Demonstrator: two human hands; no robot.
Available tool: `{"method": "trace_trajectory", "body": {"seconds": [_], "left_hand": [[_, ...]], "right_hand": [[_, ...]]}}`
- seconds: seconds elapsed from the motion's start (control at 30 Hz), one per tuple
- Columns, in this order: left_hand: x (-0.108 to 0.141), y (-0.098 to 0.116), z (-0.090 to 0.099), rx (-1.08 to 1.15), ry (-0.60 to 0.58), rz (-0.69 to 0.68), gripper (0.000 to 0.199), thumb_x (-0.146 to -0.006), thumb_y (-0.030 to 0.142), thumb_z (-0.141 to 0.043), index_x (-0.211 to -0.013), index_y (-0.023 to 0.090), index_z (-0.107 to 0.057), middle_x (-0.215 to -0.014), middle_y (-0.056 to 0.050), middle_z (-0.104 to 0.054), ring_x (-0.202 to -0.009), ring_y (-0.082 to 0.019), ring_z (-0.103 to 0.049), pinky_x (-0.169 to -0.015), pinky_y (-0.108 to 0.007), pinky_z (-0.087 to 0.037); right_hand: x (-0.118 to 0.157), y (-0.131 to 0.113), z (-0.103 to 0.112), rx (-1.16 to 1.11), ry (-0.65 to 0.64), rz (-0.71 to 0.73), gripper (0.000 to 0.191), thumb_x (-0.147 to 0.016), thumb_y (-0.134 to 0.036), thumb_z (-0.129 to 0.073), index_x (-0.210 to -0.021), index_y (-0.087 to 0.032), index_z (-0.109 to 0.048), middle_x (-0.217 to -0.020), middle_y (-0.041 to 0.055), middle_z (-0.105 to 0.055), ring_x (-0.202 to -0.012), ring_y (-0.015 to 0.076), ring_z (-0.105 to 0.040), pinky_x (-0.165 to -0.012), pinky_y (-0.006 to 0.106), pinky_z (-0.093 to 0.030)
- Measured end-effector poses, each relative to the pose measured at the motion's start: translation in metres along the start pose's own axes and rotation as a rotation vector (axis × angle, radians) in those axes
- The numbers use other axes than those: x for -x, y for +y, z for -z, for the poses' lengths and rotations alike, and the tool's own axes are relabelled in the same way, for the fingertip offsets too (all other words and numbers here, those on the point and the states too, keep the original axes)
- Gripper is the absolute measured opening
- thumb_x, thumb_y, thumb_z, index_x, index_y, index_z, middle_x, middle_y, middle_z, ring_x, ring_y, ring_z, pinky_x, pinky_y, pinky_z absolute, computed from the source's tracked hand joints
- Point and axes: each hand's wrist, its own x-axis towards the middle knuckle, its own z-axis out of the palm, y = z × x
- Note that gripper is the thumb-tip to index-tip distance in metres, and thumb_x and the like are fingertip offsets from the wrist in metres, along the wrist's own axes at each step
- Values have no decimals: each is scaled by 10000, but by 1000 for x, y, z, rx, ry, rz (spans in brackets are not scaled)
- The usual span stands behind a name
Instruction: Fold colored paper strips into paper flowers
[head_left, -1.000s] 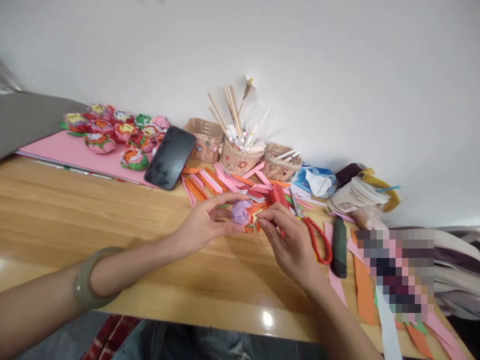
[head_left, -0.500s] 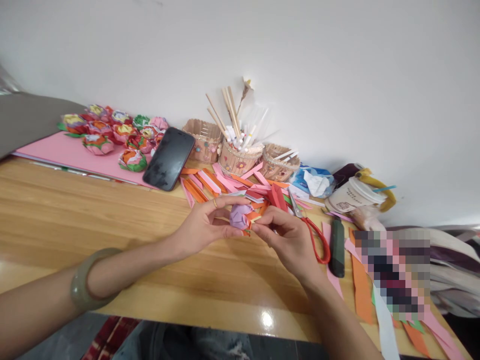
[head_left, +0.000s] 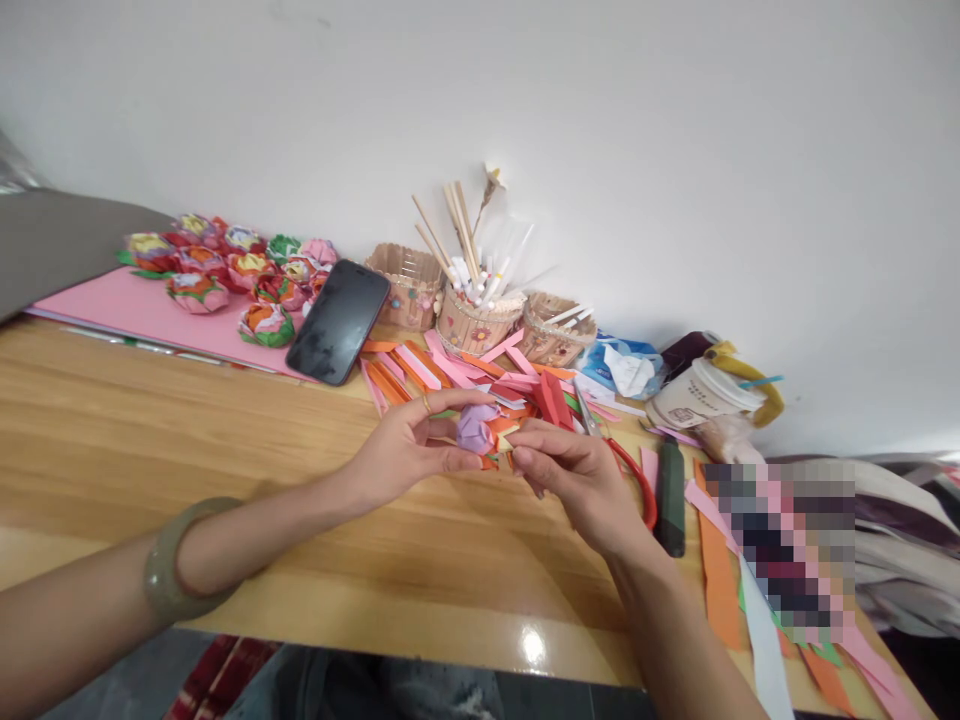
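Between my two hands, above the wooden table, is a small folded paper flower (head_left: 475,430), purple on the left with orange and pale yellow on the right. My left hand (head_left: 420,435) grips its purple side between thumb and fingers. On the other side, my right hand (head_left: 566,465) pinches the flower's yellow and orange edge with thumb and forefinger. Behind the hands lies a loose heap of folded paper strips (head_left: 409,368) in pink, orange, red and white. Red-handled scissors (head_left: 641,480) rest just beyond my right hand, partly hidden by it.
Finished paper flowers (head_left: 199,292) sit on pink sheets at the left, beside a leaning phone (head_left: 337,320). Decorated baskets (head_left: 480,318) stand by the wall. A tissue pack (head_left: 619,362), paper cup (head_left: 697,390), dark green tool (head_left: 671,500) and orange paper strip (head_left: 721,570) are at the right.
My right fingers have shifted slightly on the flower's right edge, and more pale yellow shows there. The left hand keeps its hold. The view has moved a little.
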Motion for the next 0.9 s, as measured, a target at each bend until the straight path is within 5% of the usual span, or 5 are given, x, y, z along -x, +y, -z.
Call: {"method": "trace_trajectory", "body": {"seconds": [0.27,0.9], "left_hand": [[0,-1,-1,6,-12,15,496,-560,141,-790,-1020,247,-638,-1043,-29,-652,-825,-155,-615,-729,-298,-505],[0,-3,-1,1,-45,-36,492,-584,146,-783,-1036,256,-623,-1020,-15,-648,-811,-134,-609,-727,-271,-501]], "right_hand": [[-3,-4,-3,50,46,-17,188,-731,-355,-688,-652,-185,-689,-544,-35,-493,-475,73,-381,-457,215,-342],[0,-7,-6,243,62,75,165,-819,-235,-584,-670,-176,-627,-568,-34,-494,-504,77,-410,-480,213,-326]]}}
